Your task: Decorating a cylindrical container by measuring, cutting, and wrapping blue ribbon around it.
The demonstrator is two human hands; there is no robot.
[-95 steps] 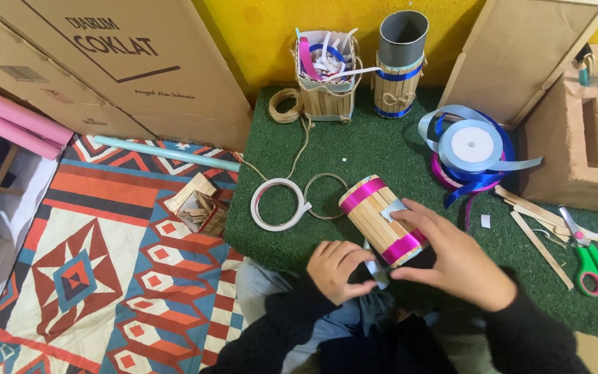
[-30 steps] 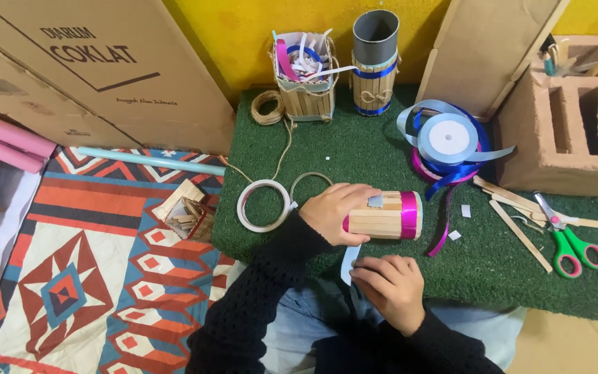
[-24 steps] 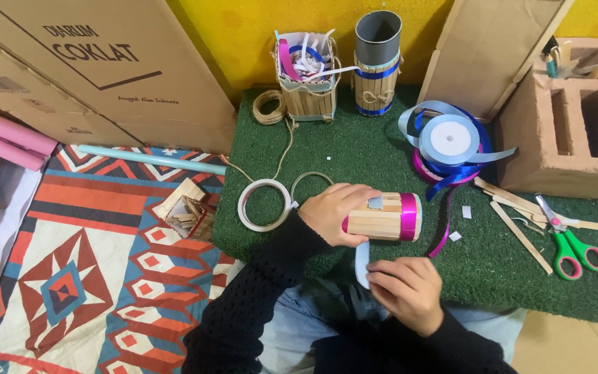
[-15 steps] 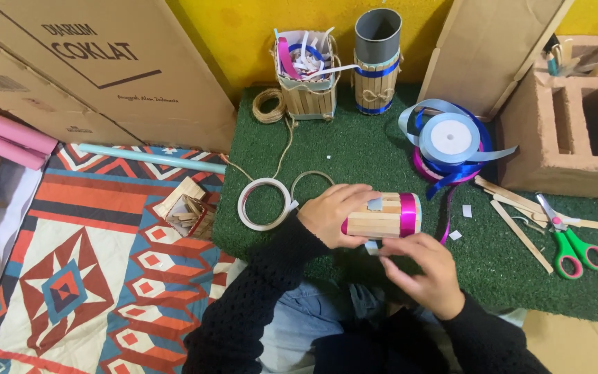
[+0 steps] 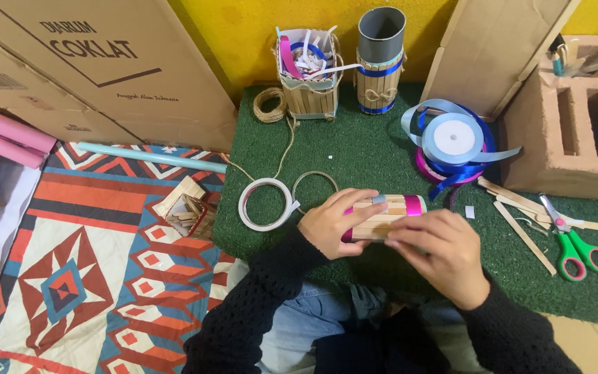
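A cylinder made of wooden craft sticks [image 5: 381, 217], banded with magenta ribbon at its ends, lies on its side above the green turf mat [image 5: 354, 152]. My left hand [image 5: 333, 223] grips its left end. My right hand [image 5: 441, 253] covers its right lower side, fingers pressed against the sticks. A small pale blue patch shows on top of the cylinder. Whether my right hand still holds the pale blue strip is hidden.
Two tape rings [image 5: 266, 204] lie left of the cylinder. Ribbon spools [image 5: 452, 142], loose craft sticks [image 5: 524, 235] and green-handled scissors [image 5: 576, 242] lie to the right. Two stick-clad holders [image 5: 380, 62] stand at the back, beside cardboard boxes [image 5: 98, 62] and a concrete block [image 5: 576, 131].
My right hand rose from my lap with a pale blue strip and came against the cylinder's right side. My left hand kept its grip and the cylinder rolled slightly.
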